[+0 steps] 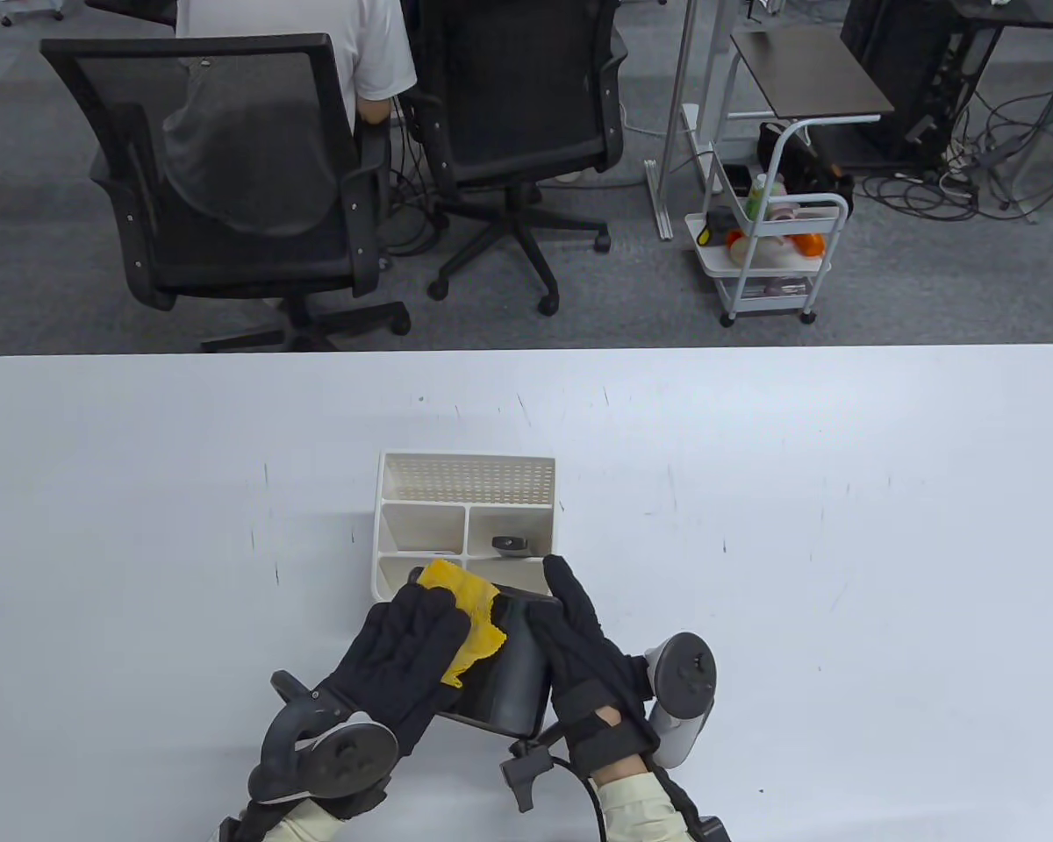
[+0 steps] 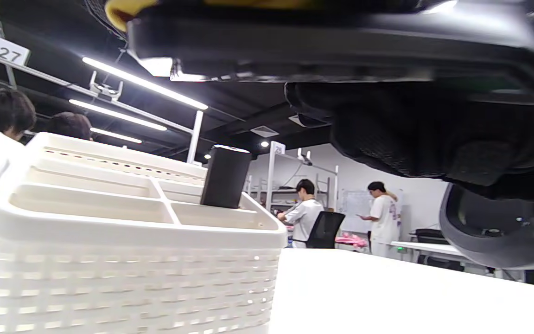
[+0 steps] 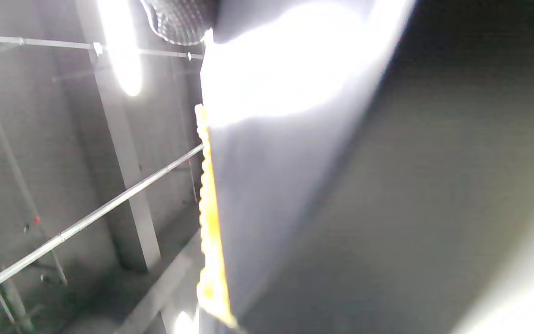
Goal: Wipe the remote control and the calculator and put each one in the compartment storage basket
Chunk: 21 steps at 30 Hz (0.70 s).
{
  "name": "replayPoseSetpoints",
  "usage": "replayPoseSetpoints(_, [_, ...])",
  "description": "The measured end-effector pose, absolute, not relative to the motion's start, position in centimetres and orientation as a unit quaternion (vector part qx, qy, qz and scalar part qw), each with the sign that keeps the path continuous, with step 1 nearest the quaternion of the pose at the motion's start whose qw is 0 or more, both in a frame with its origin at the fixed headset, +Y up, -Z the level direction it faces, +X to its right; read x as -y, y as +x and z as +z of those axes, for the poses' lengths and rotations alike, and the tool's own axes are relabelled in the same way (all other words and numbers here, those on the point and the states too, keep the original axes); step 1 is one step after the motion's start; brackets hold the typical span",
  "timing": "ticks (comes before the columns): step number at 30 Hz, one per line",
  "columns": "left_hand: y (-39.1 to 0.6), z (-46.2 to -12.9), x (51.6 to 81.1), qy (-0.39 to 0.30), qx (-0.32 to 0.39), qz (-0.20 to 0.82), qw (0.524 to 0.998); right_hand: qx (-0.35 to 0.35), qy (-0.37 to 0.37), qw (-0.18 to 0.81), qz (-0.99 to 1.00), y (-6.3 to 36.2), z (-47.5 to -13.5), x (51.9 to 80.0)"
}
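The calculator (image 1: 509, 675), a dark flat slab, is held above the bench (image 1: 842, 526) just in front of the near edge of the compartment storage basket (image 1: 465, 474). Its back or blank face is turned upward in the table view, so no keys can be seen. A yellow cloth (image 1: 469, 605) is laid over its far left corner and is pressed there by the left hand (image 1: 404, 649), whose fingers are spread flat over the cloth and the left side of the calculator. The right edge of the calculator is gripped by the right hand (image 1: 579, 640), with the fingers laid along the top and curled round the edge; the thumb is hidden underneath. In the left wrist view the calculator (image 2: 332, 41) is seen from below, clear of the bench, with a corner of the cloth (image 2: 123, 11) showing at its edge.

The remote control (image 1: 511, 545) is stood upright in the middle right compartment of the white basket, its dark end (image 2: 225, 178) rising above the rim. The other compartments show nothing inside.

Beyond the bench, two black office chairs (image 1: 228, 175) and a white trolley (image 1: 777, 254) are seen on the grey floor.
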<state>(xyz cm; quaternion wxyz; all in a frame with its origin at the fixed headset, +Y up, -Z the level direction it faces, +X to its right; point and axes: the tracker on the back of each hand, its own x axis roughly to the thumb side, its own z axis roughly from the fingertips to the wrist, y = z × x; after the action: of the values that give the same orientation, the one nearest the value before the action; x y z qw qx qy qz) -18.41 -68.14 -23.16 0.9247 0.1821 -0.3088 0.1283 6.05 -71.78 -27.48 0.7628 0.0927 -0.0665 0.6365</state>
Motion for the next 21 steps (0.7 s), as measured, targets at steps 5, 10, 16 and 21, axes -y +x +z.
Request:
replayPoseSetpoints(5, [-18.2,-23.3,68.5,0.177,0.314,0.099,0.927,0.100,0.058,0.784,0.610,7.5,-27.4,71.4])
replayPoseSetpoints(10, [-18.4,-23.4,68.6,0.212,0.277,0.047,0.936,0.083,0.064,0.784,0.612,6.9,-27.3,71.6])
replayPoseSetpoints(16, [-19.0,-22.8,67.6,0.291,0.270,0.030,0.917,0.073,0.089,0.788,0.605,5.9,-27.1,71.2])
replayPoseSetpoints(21, [-20.1,-22.6,66.3,0.317,0.248,0.129,0.906,0.077,0.109,0.767,0.628,5.9,-27.1,71.1])
